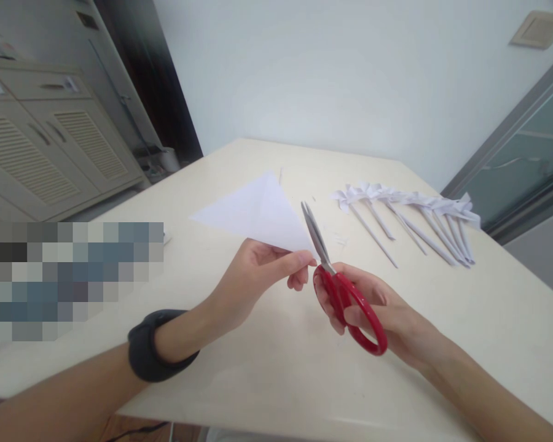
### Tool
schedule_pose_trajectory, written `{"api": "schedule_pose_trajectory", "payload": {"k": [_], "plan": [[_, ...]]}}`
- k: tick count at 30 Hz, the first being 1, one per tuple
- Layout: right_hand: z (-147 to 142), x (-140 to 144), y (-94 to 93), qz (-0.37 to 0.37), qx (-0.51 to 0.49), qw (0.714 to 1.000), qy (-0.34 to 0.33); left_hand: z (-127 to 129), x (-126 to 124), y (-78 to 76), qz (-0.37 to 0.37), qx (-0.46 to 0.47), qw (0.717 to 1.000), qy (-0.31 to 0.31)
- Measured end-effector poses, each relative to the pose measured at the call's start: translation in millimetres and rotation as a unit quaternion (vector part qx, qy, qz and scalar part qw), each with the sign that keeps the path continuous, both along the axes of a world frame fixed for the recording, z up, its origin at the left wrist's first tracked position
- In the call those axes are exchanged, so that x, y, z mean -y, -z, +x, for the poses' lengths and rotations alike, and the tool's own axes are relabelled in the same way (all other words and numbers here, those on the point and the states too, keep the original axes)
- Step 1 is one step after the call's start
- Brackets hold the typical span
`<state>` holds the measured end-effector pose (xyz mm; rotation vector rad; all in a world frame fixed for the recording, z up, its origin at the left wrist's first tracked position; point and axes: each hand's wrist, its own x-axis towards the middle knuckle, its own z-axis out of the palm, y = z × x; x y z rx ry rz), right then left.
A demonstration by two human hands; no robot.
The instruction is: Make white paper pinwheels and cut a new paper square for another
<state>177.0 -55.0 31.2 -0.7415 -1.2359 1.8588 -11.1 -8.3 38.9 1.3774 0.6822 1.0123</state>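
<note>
near edge: bare table (pixel 276 374) under both forearms, loads of room to slide in from here
middle: the folded white paper (pixel 258 212) and the red scissors (pixel 338 282) sit right in the lane, blades up at the paper's corner
right side: row of paper stick flowers (pixel 410 215) fanned out, blocks a sweep that way
far edge: open tabletop up to the wall
left: blurred patch, can't really tell what's there
front right corner: clear
</note>
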Motion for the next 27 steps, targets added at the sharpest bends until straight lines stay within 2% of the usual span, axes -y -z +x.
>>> {"api": "schedule_pose_trajectory", "payload": {"k": [4, 9, 15, 21, 23, 27], "plan": [[0, -1, 2.8, -0.004, 0.047, 0.999, 0.012, 0, 1, -0.6, -0.001, 0.004, 1.000, -0.003], [3, -1, 10.4, 0.011, 0.031, 0.999, 0.042, 0, 1, -0.9, -0.008, 0.014, 1.000, 0.000], [7, 1, 8.8, 0.024, 0.041, 0.995, 0.089, 0, 2, -1.6, -0.008, 0.006, 1.000, 0.002], [-1, 5, 1.1, 0.050, 0.123, 0.989, 0.069, 0, 2, -1.1, -0.003, 0.001, 1.000, -0.005], [-4, 8, -3.4, 0.070, 0.155, 0.985, 0.029, 1, 2, -0.9, -0.002, 0.002, 1.000, -0.007], [-6, 12, -7.3, 0.056, 0.186, 0.980, 0.034, 0, 2, -3.0, 0.001, 0.007, 1.000, -0.011]]}}
